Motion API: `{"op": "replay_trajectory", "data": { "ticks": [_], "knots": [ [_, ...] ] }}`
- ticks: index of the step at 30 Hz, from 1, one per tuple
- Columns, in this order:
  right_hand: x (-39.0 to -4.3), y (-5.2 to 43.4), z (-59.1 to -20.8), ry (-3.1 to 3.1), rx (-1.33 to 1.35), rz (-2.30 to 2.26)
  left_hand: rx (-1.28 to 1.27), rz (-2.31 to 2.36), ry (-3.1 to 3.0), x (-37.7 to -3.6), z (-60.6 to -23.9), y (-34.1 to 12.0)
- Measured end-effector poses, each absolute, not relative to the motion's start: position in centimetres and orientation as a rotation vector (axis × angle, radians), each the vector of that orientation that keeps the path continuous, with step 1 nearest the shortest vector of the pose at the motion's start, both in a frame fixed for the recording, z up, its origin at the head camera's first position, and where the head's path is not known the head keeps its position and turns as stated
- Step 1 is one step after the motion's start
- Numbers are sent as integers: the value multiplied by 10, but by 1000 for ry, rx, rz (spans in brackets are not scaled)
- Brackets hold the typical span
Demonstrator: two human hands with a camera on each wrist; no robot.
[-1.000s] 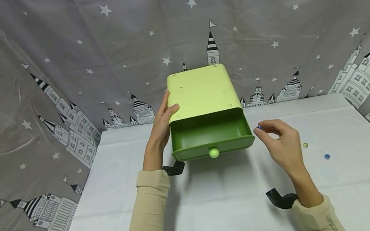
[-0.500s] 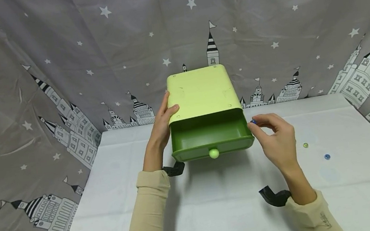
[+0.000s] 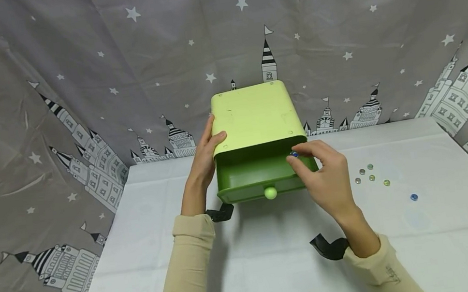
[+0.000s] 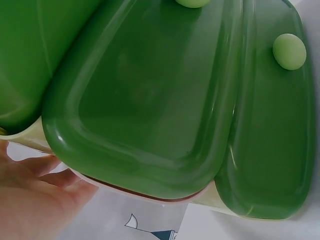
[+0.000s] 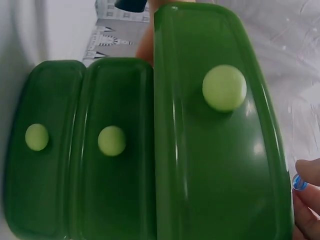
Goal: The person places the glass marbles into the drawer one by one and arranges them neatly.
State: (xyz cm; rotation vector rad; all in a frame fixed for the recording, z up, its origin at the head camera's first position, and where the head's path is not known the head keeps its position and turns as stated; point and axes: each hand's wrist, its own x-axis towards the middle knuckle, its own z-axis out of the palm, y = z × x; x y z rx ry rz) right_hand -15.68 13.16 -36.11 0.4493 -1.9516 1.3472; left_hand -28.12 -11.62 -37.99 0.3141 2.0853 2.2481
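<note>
A yellow-green drawer cabinet stands mid-table, its dark green top drawer pulled out toward me. My left hand rests along the cabinet's left side, thumb on the top edge; in the left wrist view its fingers lie against the side wall. Thumb and index finger of my right hand pinch a small blue glass bead over the right part of the drawer. The right wrist view shows this bead between the fingertips, beyond the drawer front. The right hand hides the drawer's right corner.
Several small clear and greenish glass beads lie on the white table to the right. A blue bead lies farther right. Two closed lower drawers show in the right wrist view. A grey printed curtain hangs behind.
My right hand has moved left with the blue bead, from beside the cabinet to over the pulled-out drawer, uncovering several beads on the table. The left hand and cabinet have stayed put.
</note>
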Motion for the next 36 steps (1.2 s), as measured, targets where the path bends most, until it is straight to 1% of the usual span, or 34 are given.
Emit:
{"op": "replay_trajectory", "data": {
  "ticks": [7,15,36],
  "knots": [
    [-161,115,-359,-1951,543,1266,317,2234,2110,-281,-380,-117],
    [-162,105,-355,-1963,583,1142,327,2233,2103,-282,-381,-117],
    [-163,105,-350,-1959,572,1180,339,2241,2086,-280,-380,-116]
  ]
}}
